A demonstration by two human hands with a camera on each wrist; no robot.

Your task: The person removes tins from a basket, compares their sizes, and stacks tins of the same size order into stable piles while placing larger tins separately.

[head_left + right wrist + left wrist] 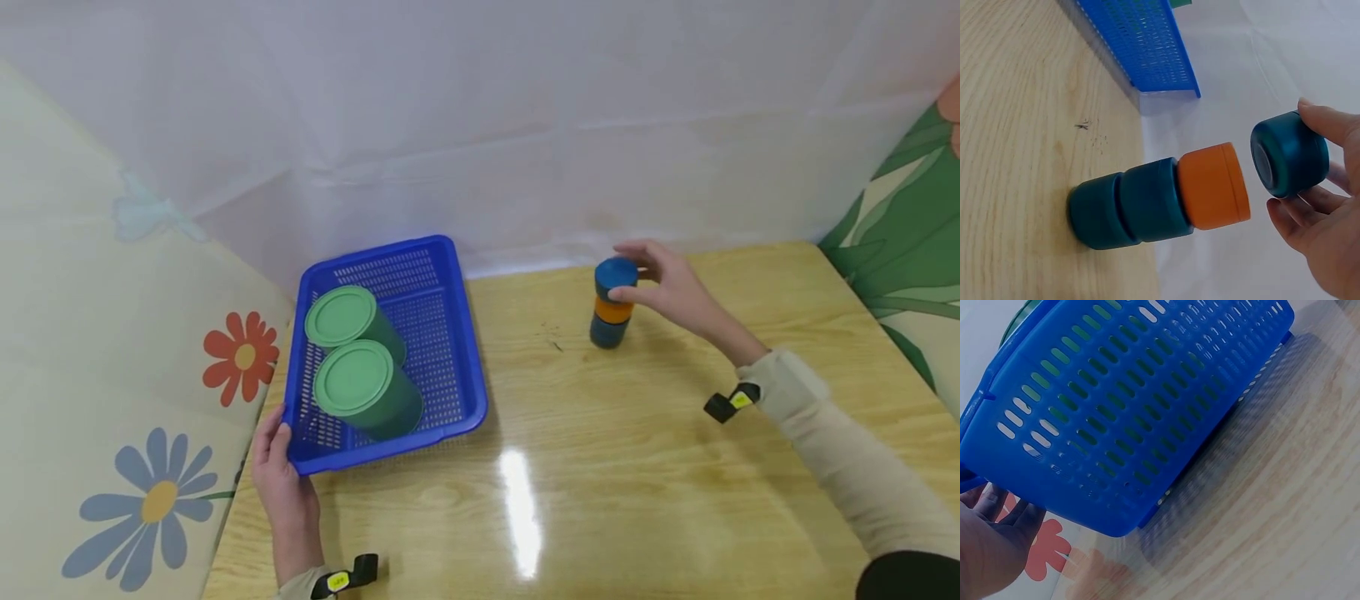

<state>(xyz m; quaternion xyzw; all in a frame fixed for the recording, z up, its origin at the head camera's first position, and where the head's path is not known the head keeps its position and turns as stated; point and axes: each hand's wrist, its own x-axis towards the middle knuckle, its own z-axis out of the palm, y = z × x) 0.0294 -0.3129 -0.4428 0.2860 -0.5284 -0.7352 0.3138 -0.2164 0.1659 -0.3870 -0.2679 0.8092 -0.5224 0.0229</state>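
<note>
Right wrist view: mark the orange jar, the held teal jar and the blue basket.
Orange jar [1213, 186], right wrist view: on its side wall.
Held teal jar [1296, 154], right wrist view: on its side wall.
Blue basket [1149, 49], right wrist view: on its slotted outer wall.

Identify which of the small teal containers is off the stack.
The teal container that the right hand holds above the orange one, a gap showing between them. The bottom teal container and the middle teal one are stacked beneath the orange one.
</note>
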